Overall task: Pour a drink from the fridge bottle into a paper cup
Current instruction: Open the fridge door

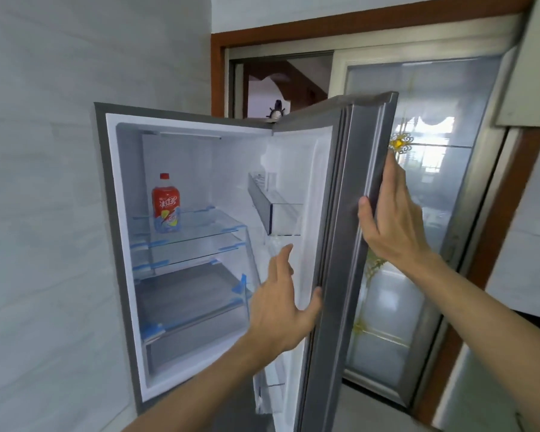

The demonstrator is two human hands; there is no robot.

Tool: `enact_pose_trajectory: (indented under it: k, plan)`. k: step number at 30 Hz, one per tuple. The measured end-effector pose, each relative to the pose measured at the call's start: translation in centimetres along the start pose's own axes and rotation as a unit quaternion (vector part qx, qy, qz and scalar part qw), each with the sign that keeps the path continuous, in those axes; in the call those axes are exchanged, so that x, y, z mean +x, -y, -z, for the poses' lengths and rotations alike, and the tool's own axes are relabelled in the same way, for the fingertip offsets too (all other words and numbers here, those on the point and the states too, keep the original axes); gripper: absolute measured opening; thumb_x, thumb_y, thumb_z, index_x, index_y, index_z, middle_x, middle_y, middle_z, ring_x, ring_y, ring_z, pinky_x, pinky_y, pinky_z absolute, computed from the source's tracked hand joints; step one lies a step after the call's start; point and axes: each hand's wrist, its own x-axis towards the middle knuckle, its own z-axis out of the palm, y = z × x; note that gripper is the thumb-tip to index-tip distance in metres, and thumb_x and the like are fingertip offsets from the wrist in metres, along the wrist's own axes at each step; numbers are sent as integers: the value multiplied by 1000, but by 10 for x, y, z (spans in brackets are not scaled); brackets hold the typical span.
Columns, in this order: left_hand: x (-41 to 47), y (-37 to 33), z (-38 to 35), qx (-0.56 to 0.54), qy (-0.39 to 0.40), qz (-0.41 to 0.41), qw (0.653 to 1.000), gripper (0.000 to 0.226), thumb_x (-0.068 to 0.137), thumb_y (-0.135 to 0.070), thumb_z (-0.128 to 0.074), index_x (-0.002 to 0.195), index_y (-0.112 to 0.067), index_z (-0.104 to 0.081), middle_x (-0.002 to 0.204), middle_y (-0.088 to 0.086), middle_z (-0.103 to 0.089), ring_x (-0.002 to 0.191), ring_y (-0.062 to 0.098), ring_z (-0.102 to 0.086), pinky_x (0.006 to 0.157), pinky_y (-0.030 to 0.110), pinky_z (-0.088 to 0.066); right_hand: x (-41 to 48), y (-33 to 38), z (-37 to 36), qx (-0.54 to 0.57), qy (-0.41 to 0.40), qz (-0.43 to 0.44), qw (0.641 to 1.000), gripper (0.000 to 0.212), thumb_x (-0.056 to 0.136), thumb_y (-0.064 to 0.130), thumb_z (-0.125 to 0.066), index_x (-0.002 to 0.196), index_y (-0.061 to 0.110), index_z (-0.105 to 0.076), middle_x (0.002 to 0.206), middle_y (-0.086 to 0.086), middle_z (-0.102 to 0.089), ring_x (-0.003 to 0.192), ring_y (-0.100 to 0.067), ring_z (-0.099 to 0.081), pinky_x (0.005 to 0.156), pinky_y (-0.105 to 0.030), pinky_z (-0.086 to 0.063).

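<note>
Red-labelled bottle [166,204], silver fridge door [353,232]

The only lettering in view is on the bottle [166,203] standing on the upper glass shelf [200,227] of the open fridge [181,244] — a red label carrying large white Chinese characters that appear to read 冰红茶, though the last character is soft and uncertain. Smaller print above them is too blurred to read — no other text, brand or number is legible anywhere.
</note>
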Motion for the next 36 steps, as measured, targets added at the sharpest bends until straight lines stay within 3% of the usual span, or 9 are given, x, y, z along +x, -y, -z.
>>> enact_pose_trajectory:
  k: [5,8,11,16,18,21,28,32,36]
  plan:
    - [27,-15,-18,-10,-57,5,998,88,80,-54,-38,153,-8,-25,147,13,-35,132,28,-38,97,34,-41,-8,-35,18,-26,3,-34,999,68,100,32,-37,156,6,-6,154,-20,-31,117,-37,-55,81,-41,-57]
    - [49,-24,-33,-31,-1,6,999,89,84,-51,-40,158,-16,-6,165,14,-8,151,31,-10,120,41,-15,-10,-52,26,-32,11,-38,999,65,101,19,-43,155,4,-10,147,-21,-37,106,-33,-57,75,-34,-53]
    - [64,-33,-49,-77,51,-10,996,94,84,-48,-42,157,-21,10,166,6,14,154,25,7,115,29,3,-14,-66,34,-46,35,-56,997,67,98,12,-45,156,6,-12,147,-19,-36,92,-27,-58,67,-36,-55]
    - [75,-47,-76,-96,87,-40,991,97,85,-46,-46,155,-19,15,164,5,22,153,24,14,115,27,7,-19,-87,41,-65,88,-90,990,74,99,13,-47,158,14,-3,158,-17,-19,76,-19,-58,63,-39,-58]
    - [79,-52,-86,-107,95,-52,988,96,93,-36,-56,156,-19,14,164,5,23,153,26,15,114,29,6,-19,-93,42,-55,100,-123,986,76,99,14,-47,158,16,1,163,-15,-6,101,-27,-60,85,-39,-57]
    - [84,-60,-100,-120,114,-60,984,93,96,-27,-57,156,-21,14,163,5,25,152,26,17,113,29,7,-22,-100,44,-56,119,-154,979,76,101,16,-46,157,14,4,165,-12,8,150,-31,-13,115,-32,-19]
    - [101,-72,-131,-99,160,-85,978,94,84,-44,-46,158,-23,8,163,6,26,153,30,17,120,38,2,-28,-117,40,21,224,-208,952,83,102,24,-48,155,31,15,162,-2,25,152,-24,7,118,-36,-6]
    - [110,-78,-143,-83,178,-95,976,93,83,-46,-45,157,-24,6,163,9,26,153,32,16,124,47,-5,-20,-130,33,20,249,-246,937,85,101,27,-51,154,35,14,159,2,32,150,-31,-16,121,-43,-21]
    - [119,-78,-156,-50,195,-101,974,94,90,-46,-52,156,-26,11,162,6,29,152,31,17,124,50,-6,-13,-139,27,20,254,-268,929,84,101,25,-51,156,30,12,158,0,34,152,-28,5,122,-40,-14]
